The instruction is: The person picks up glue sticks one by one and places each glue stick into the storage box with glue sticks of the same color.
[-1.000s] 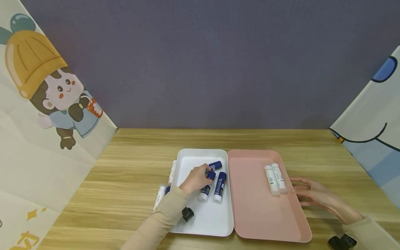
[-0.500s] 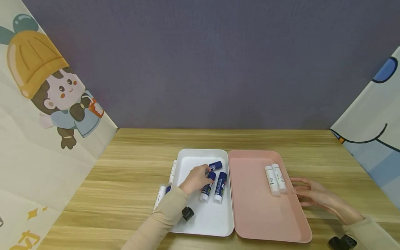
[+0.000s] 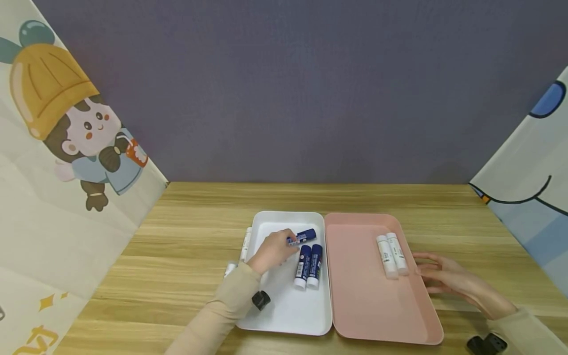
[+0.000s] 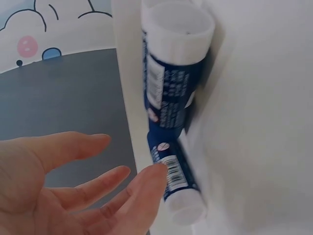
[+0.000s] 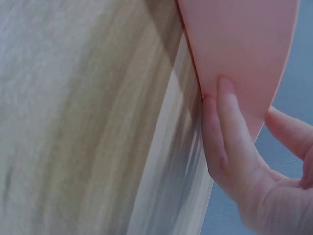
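Note:
My left hand is over the white tray, its fingers spread and holding nothing. In the left wrist view its fingertips reach near a blue glue stick with a white end. Two blue glue sticks lie side by side near the tray's right wall, the left one close against the right one. Behind them a third glue stick lies slanted, partly covered by my fingers. My right hand rests on the outer right side of the pink tray, fingers straight along the wall and thumb at the rim.
Two white glue sticks, one beside another, lie in the pink tray's right half. Left of the white tray more white sticks lie on the wooden table, partly hidden by my sleeve. A grey partition stands behind.
The left of the two parallel blue glue sticks has shifted right, up against its neighbour. My left hand has come off it and drawn slightly left. My right hand has stayed put.

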`<action>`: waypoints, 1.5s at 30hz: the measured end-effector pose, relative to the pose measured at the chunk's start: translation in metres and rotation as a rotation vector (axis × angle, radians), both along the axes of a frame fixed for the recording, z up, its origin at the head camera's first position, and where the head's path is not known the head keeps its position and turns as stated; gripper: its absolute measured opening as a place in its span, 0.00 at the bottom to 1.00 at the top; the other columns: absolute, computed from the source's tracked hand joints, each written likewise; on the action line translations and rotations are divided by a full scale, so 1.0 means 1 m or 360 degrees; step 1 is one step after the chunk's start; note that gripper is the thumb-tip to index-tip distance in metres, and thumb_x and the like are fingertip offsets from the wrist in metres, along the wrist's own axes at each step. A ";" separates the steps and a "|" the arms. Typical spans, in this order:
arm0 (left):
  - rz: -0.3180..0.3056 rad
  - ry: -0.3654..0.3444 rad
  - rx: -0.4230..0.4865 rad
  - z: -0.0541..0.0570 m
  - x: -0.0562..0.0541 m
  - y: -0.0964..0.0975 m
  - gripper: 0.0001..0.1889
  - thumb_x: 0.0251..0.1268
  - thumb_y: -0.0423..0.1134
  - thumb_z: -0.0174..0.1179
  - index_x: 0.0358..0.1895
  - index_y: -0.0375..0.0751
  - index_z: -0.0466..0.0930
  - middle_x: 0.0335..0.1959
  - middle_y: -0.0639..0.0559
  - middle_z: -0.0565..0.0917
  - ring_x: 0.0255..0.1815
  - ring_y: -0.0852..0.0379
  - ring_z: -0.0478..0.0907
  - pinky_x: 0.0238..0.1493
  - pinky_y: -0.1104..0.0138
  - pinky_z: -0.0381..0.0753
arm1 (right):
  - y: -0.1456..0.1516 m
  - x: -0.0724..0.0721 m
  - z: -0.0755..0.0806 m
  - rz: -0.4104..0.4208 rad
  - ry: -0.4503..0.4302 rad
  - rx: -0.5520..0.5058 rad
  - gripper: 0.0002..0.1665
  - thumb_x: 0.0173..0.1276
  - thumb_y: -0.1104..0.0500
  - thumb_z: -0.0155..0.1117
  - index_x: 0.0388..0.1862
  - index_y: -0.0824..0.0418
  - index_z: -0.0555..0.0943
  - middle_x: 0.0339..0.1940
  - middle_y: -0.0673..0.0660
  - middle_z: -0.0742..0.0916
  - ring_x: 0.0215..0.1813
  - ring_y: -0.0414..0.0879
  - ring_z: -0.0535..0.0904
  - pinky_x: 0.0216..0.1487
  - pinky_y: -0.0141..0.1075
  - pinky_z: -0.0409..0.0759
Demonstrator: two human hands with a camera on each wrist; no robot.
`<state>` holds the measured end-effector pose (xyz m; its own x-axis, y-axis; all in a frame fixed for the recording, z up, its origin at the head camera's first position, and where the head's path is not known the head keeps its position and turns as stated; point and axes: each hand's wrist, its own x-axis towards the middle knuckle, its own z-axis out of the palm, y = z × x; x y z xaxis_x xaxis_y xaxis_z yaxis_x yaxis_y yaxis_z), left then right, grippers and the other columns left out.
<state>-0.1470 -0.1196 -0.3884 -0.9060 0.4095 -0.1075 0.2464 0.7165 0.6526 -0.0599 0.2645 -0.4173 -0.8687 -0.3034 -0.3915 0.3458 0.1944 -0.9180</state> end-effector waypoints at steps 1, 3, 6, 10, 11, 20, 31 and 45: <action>-0.0009 0.0013 0.0003 0.001 0.000 -0.001 0.14 0.55 0.36 0.57 0.44 0.33 0.74 0.16 0.51 0.74 0.09 0.60 0.69 0.11 0.71 0.70 | 0.000 0.000 0.000 -0.0002 -0.0003 -0.0006 0.35 0.65 0.59 0.53 0.62 0.75 0.51 0.45 0.53 0.78 0.45 0.44 0.78 0.44 0.46 0.77; -0.0017 0.0031 0.0006 0.004 0.000 -0.003 0.14 0.55 0.37 0.57 0.44 0.33 0.74 0.16 0.51 0.75 0.10 0.61 0.69 0.12 0.71 0.69 | 0.000 0.000 0.000 0.0000 0.0000 -0.0005 0.35 0.65 0.59 0.53 0.62 0.75 0.50 0.45 0.53 0.79 0.45 0.45 0.78 0.44 0.46 0.77; -0.0028 0.0076 -0.0011 0.009 0.000 -0.006 0.14 0.55 0.37 0.57 0.43 0.33 0.74 0.18 0.52 0.75 0.13 0.62 0.69 0.14 0.71 0.69 | 0.000 0.000 -0.001 -0.0004 0.0002 0.0011 0.37 0.65 0.59 0.54 0.62 0.76 0.48 0.46 0.55 0.78 0.45 0.44 0.77 0.44 0.47 0.77; -0.0042 0.0139 -0.0025 0.015 0.001 -0.011 0.15 0.55 0.39 0.57 0.43 0.33 0.75 0.19 0.52 0.75 0.17 0.61 0.69 0.18 0.71 0.69 | 0.001 -0.001 -0.002 -0.0007 0.0001 0.0027 0.38 0.65 0.59 0.53 0.62 0.77 0.46 0.47 0.55 0.78 0.45 0.45 0.77 0.44 0.47 0.77; -0.0042 0.0149 -0.0026 0.017 0.001 -0.012 0.15 0.55 0.40 0.58 0.43 0.33 0.75 0.20 0.51 0.75 0.18 0.60 0.69 0.19 0.71 0.69 | 0.001 -0.001 -0.002 -0.0007 0.0001 0.0027 0.38 0.65 0.59 0.53 0.62 0.77 0.46 0.47 0.55 0.78 0.45 0.45 0.77 0.44 0.47 0.77; -0.0007 0.0158 -0.0062 0.031 0.003 -0.022 0.14 0.56 0.39 0.57 0.44 0.34 0.75 0.23 0.48 0.79 0.19 0.59 0.72 0.18 0.70 0.71 | 0.001 -0.001 -0.003 -0.0016 0.0000 0.0005 0.37 0.65 0.60 0.54 0.62 0.76 0.48 0.47 0.55 0.78 0.45 0.45 0.77 0.44 0.47 0.77; 0.0091 0.0130 -0.0063 0.040 0.005 -0.043 0.14 0.58 0.40 0.56 0.46 0.36 0.74 0.28 0.47 0.78 0.22 0.57 0.72 0.21 0.68 0.71 | 0.001 -0.002 -0.003 0.0004 0.0002 0.0010 0.37 0.65 0.59 0.53 0.63 0.76 0.47 0.49 0.58 0.77 0.46 0.46 0.77 0.44 0.47 0.77; 0.0174 0.0110 -0.0075 0.041 0.010 -0.075 0.15 0.59 0.37 0.55 0.48 0.34 0.73 0.29 0.45 0.77 0.20 0.57 0.70 0.21 0.69 0.71 | 0.000 -0.001 -0.001 -0.0008 0.0006 0.0033 0.37 0.65 0.59 0.53 0.63 0.76 0.48 0.50 0.59 0.78 0.46 0.44 0.77 0.44 0.47 0.77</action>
<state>-0.1367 -0.1948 -0.3478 -0.9508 0.3040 -0.0602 0.2084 0.7711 0.6017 -0.0604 0.2646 -0.4186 -0.8715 -0.2911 -0.3946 0.3436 0.2118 -0.9149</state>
